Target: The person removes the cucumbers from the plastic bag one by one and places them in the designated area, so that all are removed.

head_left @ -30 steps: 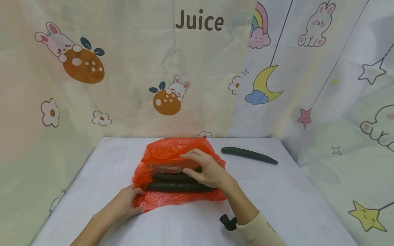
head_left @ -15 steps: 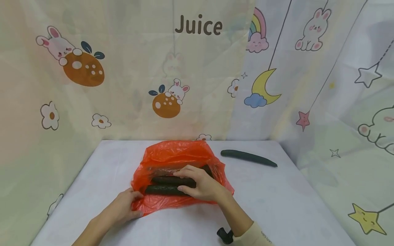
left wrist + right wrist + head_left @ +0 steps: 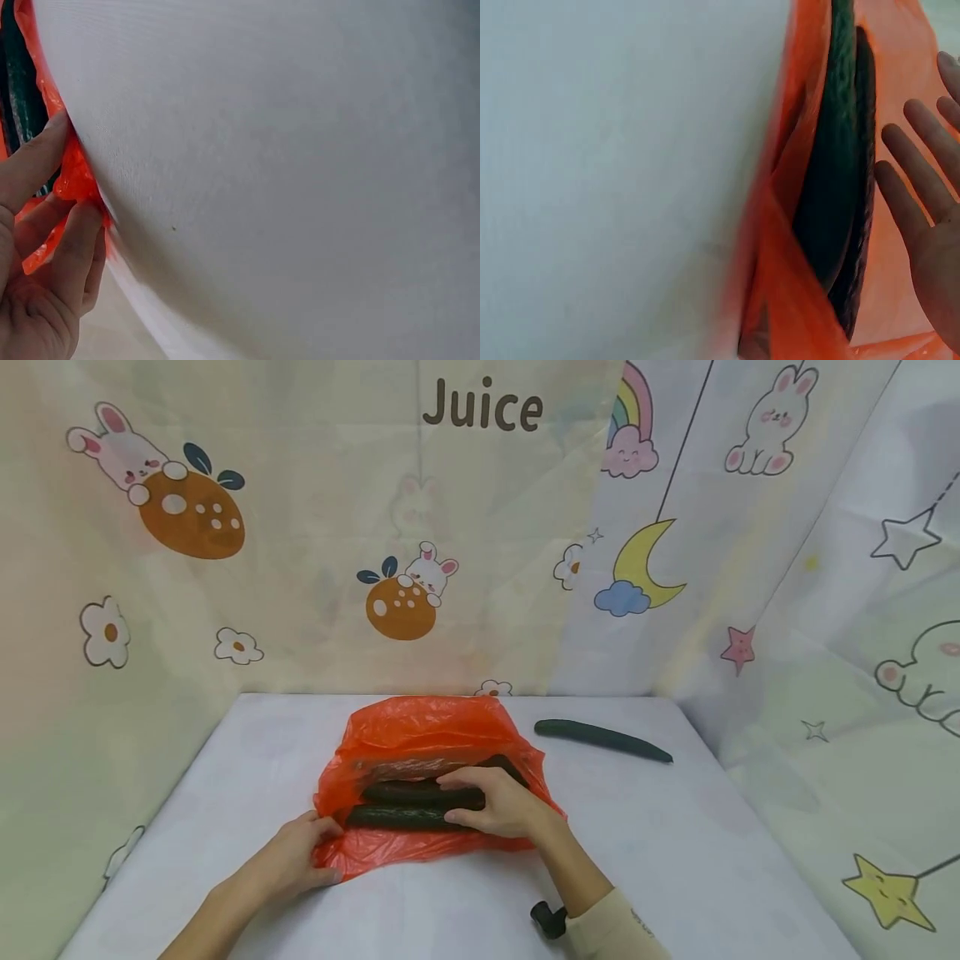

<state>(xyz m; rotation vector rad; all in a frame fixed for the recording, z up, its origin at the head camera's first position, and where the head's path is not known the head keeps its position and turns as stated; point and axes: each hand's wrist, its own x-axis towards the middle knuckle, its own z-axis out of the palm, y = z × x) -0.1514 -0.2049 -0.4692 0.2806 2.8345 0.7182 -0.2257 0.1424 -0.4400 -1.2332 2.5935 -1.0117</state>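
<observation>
A red plastic bag (image 3: 420,722) lies spread with its mouth toward me. Dark green cucumbers lie in it: a front one (image 3: 397,817), another behind it (image 3: 397,792), and a dark end of one (image 3: 508,767) at the right. My left hand (image 3: 296,852) pinches the bag's left front edge; the left wrist view shows thumb and fingers on the red film. Over the right part of the cucumbers is my right hand (image 3: 498,802), thumb toward the front one. In the right wrist view its fingers (image 3: 907,169) look straight and spread beside the cucumbers. Its contact with them is unclear.
A single cucumber (image 3: 603,739) lies outside the bag at the back right of the white table (image 3: 660,835). A small black curved piece (image 3: 549,920) shows beside my right sleeve. Printed cloth (image 3: 300,527) hangs behind and at both sides.
My right hand has come down and toward me, from above the bag's middle to over the cucumbers. My left hand keeps its place at the bag's edge. The camera has tilted slightly.
</observation>
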